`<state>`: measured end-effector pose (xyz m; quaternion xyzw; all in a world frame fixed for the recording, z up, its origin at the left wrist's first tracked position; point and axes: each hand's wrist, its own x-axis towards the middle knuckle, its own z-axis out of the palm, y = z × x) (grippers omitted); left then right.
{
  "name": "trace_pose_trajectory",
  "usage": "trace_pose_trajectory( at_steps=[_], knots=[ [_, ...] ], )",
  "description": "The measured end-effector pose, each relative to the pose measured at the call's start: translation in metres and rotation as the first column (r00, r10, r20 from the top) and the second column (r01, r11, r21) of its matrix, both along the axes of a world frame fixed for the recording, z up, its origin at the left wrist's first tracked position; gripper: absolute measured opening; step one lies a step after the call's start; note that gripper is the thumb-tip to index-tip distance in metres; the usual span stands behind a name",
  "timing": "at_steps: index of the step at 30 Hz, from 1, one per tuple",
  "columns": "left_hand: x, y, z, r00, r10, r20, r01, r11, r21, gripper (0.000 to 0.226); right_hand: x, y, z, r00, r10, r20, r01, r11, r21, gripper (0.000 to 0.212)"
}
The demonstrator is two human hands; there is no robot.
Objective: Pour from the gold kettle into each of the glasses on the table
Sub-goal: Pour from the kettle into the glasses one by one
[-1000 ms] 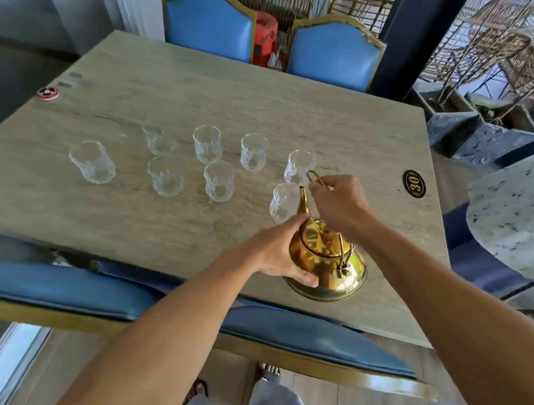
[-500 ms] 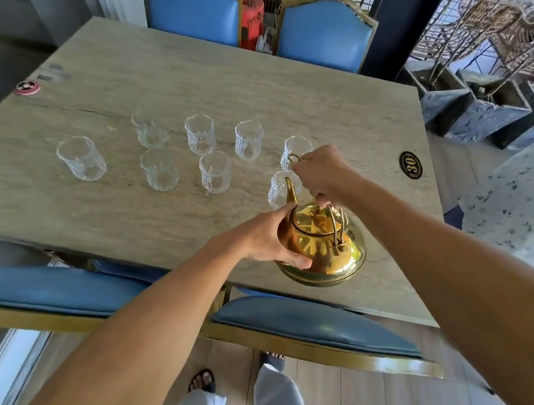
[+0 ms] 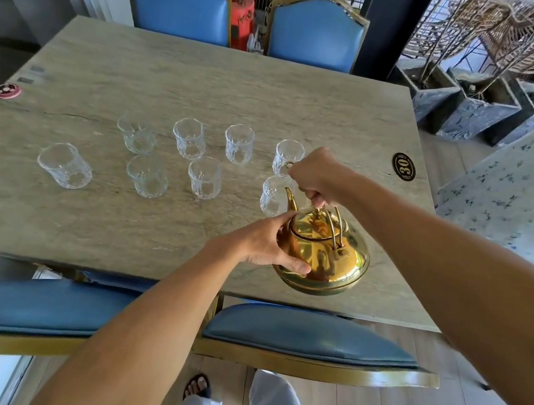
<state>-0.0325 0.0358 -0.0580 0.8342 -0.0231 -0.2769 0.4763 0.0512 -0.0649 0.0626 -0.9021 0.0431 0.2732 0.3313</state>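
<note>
The gold kettle (image 3: 321,257) hangs just above the stone table (image 3: 172,84) near its front right edge. Its spout points toward the nearest glass (image 3: 271,196). My right hand (image 3: 318,175) is closed around the kettle's arched handle from above. My left hand (image 3: 263,243) cups the kettle's left side. Several clear cut glasses stand in two rows to the left, among them one at the far left (image 3: 65,165), one in the middle of the front row (image 3: 205,177) and one at the back right (image 3: 286,156). All look empty.
Two blue chairs (image 3: 307,340) are tucked in at the near edge and two more (image 3: 181,4) at the far edge. A black "30" badge (image 3: 403,166) and a red sticker (image 3: 8,90) lie on the table. A speckled second table (image 3: 520,191) is at the right.
The kettle has risen and levelled out, carried slightly right of where it was. Both hands stay on it. The view has shifted back and down.
</note>
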Motion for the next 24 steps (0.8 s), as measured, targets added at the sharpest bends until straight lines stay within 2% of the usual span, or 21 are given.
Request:
trace_pose_trajectory(
  at_steps=[6, 11, 24],
  knots=[
    [0.006, 0.0, 0.003, 1.0, -0.02, 0.024, 0.021, 1.0, -0.009, 0.103, 0.009, 0.004, 0.0, 0.999, 0.02, -0.047, -0.019, 1.0, 0.013, 0.03],
    [0.004, -0.001, 0.006, 0.995, -0.038, 0.095, 0.037, 0.999, 0.009, 0.111, 0.014, 0.006, -0.002, 0.997, 0.033, -0.064, -0.034, 0.999, -0.003, 0.029],
    [0.009, 0.001, 0.007, 0.994, -0.021, 0.104, 0.021, 1.0, 0.002, 0.107, 0.023, 0.014, -0.004, 0.993, 0.066, -0.093, -0.07, 0.997, -0.044, 0.03]
  ],
)
